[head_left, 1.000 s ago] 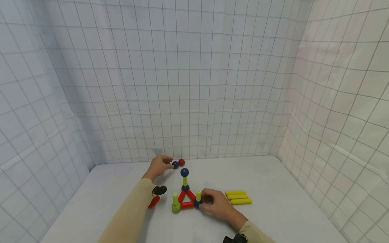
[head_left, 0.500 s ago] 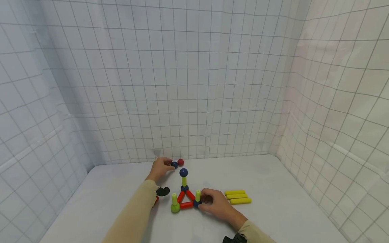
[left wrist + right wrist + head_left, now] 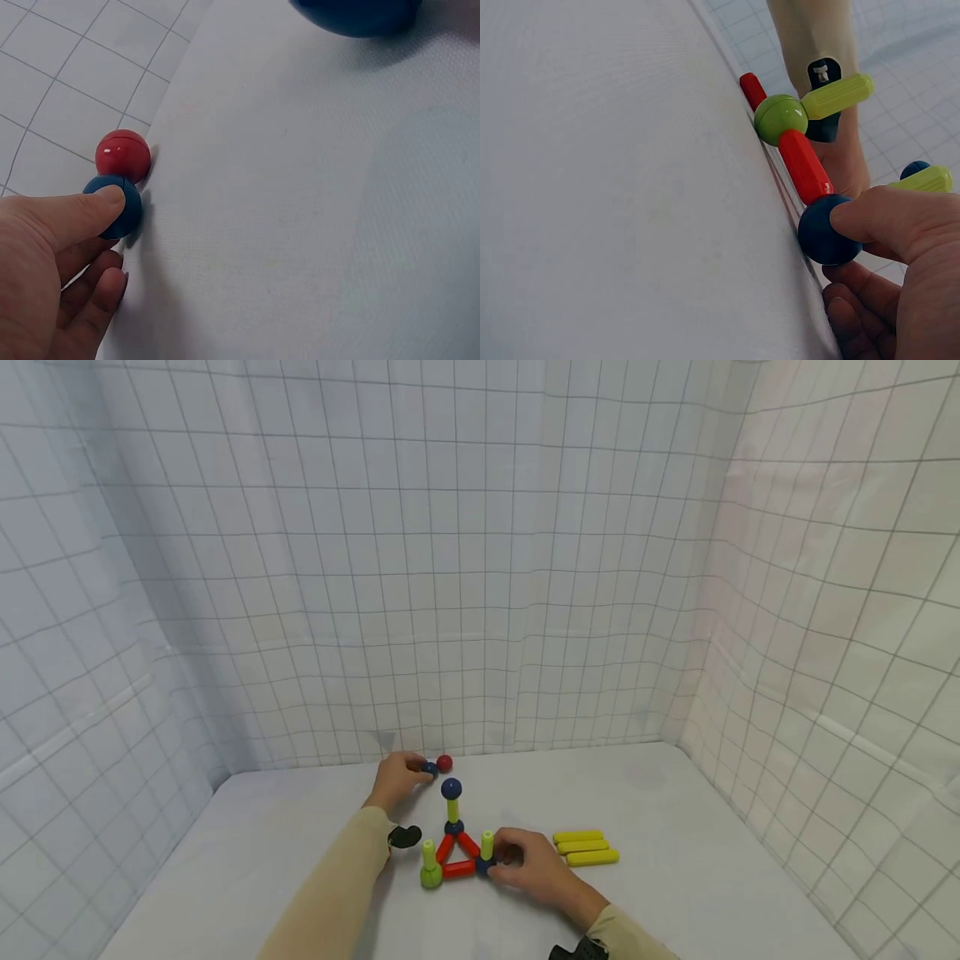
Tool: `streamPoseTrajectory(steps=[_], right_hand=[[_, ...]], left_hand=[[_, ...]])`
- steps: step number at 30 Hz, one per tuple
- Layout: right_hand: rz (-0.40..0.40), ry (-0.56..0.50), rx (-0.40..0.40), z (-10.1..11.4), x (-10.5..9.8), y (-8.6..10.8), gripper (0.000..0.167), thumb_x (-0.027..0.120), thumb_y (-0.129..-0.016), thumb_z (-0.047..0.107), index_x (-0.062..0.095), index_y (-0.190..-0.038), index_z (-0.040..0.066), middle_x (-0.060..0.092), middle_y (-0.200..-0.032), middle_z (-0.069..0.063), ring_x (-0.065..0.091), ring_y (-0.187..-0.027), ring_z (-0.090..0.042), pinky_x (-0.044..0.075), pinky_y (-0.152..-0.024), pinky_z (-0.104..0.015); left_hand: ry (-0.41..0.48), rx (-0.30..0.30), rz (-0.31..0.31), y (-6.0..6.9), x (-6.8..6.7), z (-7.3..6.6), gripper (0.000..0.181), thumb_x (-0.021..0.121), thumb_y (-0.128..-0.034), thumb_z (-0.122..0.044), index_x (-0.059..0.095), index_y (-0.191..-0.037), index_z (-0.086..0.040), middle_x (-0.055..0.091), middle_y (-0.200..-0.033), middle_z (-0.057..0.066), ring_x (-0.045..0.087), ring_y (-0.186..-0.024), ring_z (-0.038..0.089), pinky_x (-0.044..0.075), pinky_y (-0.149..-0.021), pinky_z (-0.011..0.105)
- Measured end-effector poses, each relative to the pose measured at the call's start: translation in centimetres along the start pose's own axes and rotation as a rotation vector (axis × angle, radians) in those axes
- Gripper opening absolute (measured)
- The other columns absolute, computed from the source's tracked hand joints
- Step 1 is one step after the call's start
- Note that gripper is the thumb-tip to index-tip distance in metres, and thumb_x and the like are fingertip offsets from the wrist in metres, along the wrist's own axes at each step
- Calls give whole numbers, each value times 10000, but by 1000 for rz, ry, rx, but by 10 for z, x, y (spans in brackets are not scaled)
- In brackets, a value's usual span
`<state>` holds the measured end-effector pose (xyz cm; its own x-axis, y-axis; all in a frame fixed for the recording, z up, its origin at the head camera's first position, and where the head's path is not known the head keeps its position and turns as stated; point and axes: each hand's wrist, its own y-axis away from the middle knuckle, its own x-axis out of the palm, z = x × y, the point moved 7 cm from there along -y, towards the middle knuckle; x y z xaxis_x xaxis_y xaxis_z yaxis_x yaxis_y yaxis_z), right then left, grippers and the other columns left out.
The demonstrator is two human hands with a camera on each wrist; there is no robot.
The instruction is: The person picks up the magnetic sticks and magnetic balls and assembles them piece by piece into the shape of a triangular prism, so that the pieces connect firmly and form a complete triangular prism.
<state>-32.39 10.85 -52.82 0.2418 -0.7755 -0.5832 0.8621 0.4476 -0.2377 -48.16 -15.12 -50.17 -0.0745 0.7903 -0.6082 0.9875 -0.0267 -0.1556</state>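
Observation:
At the back of the table my left hand (image 3: 395, 779) pinches a blue ball (image 3: 129, 215), with the thumb on top of it. A red ball (image 3: 122, 155) touches that ball on its far side. My right hand (image 3: 536, 867) grips the dark blue corner ball (image 3: 819, 231) of a stick-and-ball frame between thumb and fingers. Red sticks (image 3: 458, 869) form the frame's flat triangle. A yellow-green rod (image 3: 487, 845) stands on the gripped ball, another on the green ball (image 3: 431, 877). The rear rod (image 3: 452, 811) carries a blue ball (image 3: 452, 788) on its top end.
Several yellow sticks (image 3: 585, 847) lie side by side to the right of my right hand. My left sleeve (image 3: 330, 881) mostly hides something reddish on the table. A white sheet with a grid (image 3: 480, 610) encloses the table at the back and sides.
My left hand has shifted slightly to the right and closed its fingers on the blue ball beside the red one. The right hand keeps its grip on the frame's corner.

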Motion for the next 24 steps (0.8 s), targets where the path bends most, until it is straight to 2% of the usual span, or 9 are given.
streamPoseTrajectory(steps=[5, 10, 13, 19, 24], right_hand=[[-5, 12, -13, 2, 0, -1, 173, 845, -941, 237, 722, -1062, 249, 693, -986, 109, 644, -913, -107, 567, -832, -288], [-3, 13, -20, 3, 0, -2, 172, 840, -948, 242, 723, -1073, 251, 696, -999, 112, 644, -916, -101, 569, -834, -288], [-3, 17, -18, 3, 0, -1, 175, 840, -946, 242, 719, -1072, 248, 691, -996, 116, 640, -915, -100, 566, -834, -286], [-5, 26, -11, 4, 0, 1, 178, 838, -942, 239, 716, -1071, 239, 684, -986, 113, 636, -912, -104, 561, -834, -288], [-7, 23, -7, 4, 0, 1, 185, 839, -937, 244, 719, -1078, 233, 680, -983, 113, 630, -907, -105, 557, -829, -287]], left_hand=[[9, 3, 4, 1, -7, 3, 354, 855, -921, -110, 762, -1237, 19, 751, -1164, 160, 683, -1066, 335, 555, -1009, 528], [28, -5, 36, 3, -17, 2, 353, 851, -934, -135, 758, -1239, 18, 749, -1142, 142, 689, -994, 294, 589, -934, 486], [47, 2, 52, 5, -23, -4, 359, 845, -948, -146, 754, -1257, 13, 752, -1153, 143, 689, -995, 293, 587, -920, 482], [46, 47, 49, 12, -36, -20, 363, 842, -964, -194, 761, -1274, -23, 756, -1179, 123, 688, -1090, 317, 566, -989, 525], [55, 80, 56, 18, -45, -34, 331, 834, -978, -191, 764, -1262, -36, 757, -1156, 102, 688, -1088, 315, 557, -1021, 541]])
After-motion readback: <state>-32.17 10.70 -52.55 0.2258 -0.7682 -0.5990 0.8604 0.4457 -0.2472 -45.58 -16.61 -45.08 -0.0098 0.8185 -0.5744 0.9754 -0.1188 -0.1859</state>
